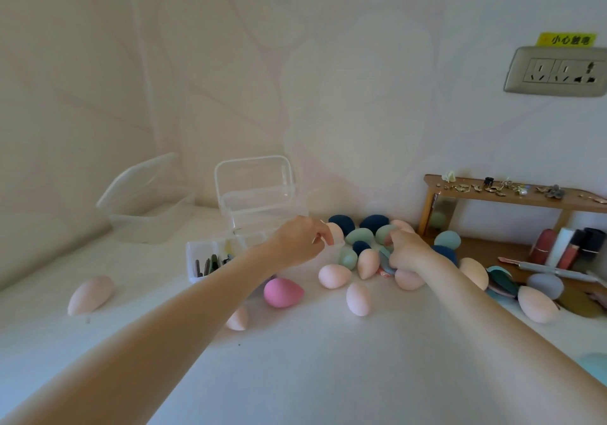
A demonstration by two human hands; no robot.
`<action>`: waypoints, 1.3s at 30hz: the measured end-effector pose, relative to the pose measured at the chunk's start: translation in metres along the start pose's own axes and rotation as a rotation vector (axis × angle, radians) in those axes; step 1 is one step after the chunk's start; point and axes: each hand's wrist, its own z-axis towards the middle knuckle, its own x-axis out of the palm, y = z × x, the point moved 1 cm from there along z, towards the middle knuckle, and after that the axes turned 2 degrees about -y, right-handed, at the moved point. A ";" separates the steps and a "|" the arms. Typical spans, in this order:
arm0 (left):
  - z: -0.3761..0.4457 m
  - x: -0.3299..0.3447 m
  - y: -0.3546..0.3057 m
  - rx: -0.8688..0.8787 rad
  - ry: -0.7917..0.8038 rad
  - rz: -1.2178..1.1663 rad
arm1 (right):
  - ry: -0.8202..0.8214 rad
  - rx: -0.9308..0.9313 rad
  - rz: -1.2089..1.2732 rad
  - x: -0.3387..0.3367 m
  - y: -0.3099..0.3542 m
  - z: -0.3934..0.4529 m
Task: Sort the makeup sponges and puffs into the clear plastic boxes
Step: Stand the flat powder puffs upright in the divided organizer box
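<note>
Pale wall with faint leaf pattern; white tabletop (328, 359) below.

Far left: pale pink egg sponge (90, 295), alone, well apart from the pile. Behind it, open clear box (147, 217), lid raised, apparently unfilled. Next right, second clear box (259, 201), lid upright, also seemingly unfilled; before it, small divided tray (210, 260) holding dark sticks.

Centre: left hand (295, 240), fingers curled, pinching a peach sponge (335, 232) just beside the second box. Bright pink sponge (282, 292) near the forearm. Heap of peach, green and navy sponges (361, 247) between the hands.

Right hand (410, 250), fingers bent down into the heap onto flat puffs (384, 262); whether grasping cannot be told.

Far right: more flat puffs (501, 281), wooden shelf (509, 198) with trinkets, wall socket (558, 73).

Step in hand, judged: early picking, sorting barely begun. Next move calls for carrying the pinched sponge over the box rim and releasing inside.
</note>
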 end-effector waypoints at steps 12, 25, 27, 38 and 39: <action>-0.023 -0.038 0.041 -0.160 -0.150 -0.151 | -0.338 -0.034 0.053 -0.035 0.020 -0.013; -0.038 -0.049 0.057 -0.237 -0.143 -0.156 | -0.298 -0.461 0.266 -0.006 0.147 -0.050; -0.041 -0.049 0.061 -0.235 -0.145 -0.161 | -0.246 -0.436 0.193 0.007 0.151 -0.051; -0.036 -0.035 0.059 -0.060 -0.030 -0.149 | -0.135 -0.426 0.286 -0.007 0.141 -0.048; -0.035 -0.035 0.057 -0.046 -0.031 -0.141 | -0.183 -0.401 0.347 -0.012 0.135 -0.044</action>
